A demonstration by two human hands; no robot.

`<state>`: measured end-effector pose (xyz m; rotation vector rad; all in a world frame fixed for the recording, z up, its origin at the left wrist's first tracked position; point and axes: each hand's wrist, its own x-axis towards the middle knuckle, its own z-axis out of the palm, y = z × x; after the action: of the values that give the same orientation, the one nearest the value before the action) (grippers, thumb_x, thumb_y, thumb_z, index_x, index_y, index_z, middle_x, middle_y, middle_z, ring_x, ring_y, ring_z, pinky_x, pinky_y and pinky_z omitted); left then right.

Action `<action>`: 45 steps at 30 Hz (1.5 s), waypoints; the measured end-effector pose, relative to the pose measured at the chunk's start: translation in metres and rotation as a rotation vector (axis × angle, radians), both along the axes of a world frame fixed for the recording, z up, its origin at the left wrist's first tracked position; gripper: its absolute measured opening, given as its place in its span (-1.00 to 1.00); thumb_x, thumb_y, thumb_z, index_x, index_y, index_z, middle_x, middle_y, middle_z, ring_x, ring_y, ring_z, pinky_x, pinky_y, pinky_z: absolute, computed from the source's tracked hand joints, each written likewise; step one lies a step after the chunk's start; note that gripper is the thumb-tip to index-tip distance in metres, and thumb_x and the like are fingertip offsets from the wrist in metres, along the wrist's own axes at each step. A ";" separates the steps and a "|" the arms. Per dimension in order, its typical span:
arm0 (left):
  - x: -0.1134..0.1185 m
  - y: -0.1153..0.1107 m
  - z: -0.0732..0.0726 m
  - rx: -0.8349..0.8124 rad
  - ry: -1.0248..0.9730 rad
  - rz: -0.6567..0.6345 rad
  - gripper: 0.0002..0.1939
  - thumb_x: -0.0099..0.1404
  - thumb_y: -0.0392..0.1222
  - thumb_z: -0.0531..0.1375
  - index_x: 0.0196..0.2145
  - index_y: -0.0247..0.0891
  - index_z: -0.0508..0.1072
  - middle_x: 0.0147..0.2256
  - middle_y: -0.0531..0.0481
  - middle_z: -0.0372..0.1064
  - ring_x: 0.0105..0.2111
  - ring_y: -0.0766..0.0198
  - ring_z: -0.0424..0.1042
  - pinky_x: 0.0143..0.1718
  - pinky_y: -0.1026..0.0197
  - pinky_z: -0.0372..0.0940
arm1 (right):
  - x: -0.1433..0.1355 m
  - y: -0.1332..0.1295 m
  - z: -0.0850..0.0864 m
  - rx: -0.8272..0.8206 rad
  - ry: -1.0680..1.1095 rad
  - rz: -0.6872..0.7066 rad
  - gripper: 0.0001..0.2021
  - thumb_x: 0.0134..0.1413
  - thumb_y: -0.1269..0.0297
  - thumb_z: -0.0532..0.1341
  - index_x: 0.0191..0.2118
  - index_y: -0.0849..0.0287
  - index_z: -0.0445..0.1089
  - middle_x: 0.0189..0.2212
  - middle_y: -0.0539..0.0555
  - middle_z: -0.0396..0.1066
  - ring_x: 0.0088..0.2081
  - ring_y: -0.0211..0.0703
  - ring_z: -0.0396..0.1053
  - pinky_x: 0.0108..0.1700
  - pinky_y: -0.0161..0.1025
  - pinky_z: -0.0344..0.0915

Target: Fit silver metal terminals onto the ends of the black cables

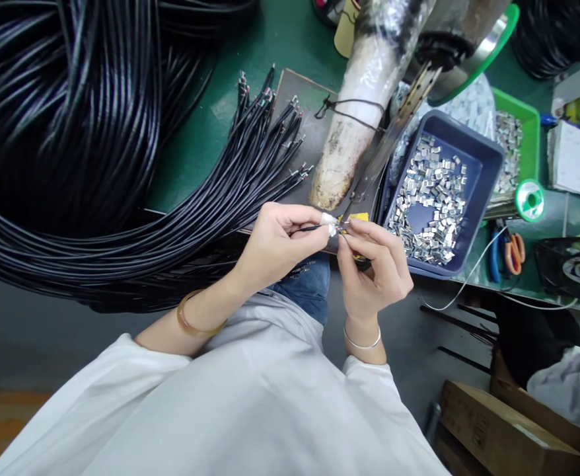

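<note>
My left hand [285, 235] pinches a thin black cable [306, 229] close to its end, with white wrapping on the fingertips. Facing it, my right hand [376, 264] has thumb and fingers closed on a small metal connector [342, 226] at the cable's tip; its details are too small to make out. Just above the fingertips, the narrow end of a soldering iron holder [369, 168] comes down. A bundle of black cables [211, 205] with stripped ends lies to the left of my hands. Right of them, a blue bin [483, 155] holds many small metal connectors [431, 192].
Large coils of black cable [67, 119] fill the left of the green table [240, 39]. A plastic-wrapped tube [354, 112] stands in the middle. At right are a green bin [530, 125], a solder spool [529, 200] and pliers [514, 253]. Cardboard boxes [498, 430] stand below.
</note>
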<state>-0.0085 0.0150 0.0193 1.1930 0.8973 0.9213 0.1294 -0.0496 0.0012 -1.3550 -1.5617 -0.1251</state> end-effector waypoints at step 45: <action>-0.002 0.004 0.000 -0.091 -0.072 -0.070 -0.90 0.12 -0.26 0.30 -0.50 -0.35 0.56 -0.61 0.10 0.29 -0.56 0.45 0.26 -0.51 0.38 0.21 | 0.000 0.005 0.010 -0.061 0.051 -0.008 -0.82 0.05 0.54 0.34 -0.27 0.10 0.48 -0.20 -0.01 0.56 -0.17 -0.22 0.55 -0.15 -0.19 0.55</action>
<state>-0.0107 0.0187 0.0198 1.0993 0.8263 0.8535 0.1293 -0.0446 0.0113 -1.4015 -1.5280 -0.0477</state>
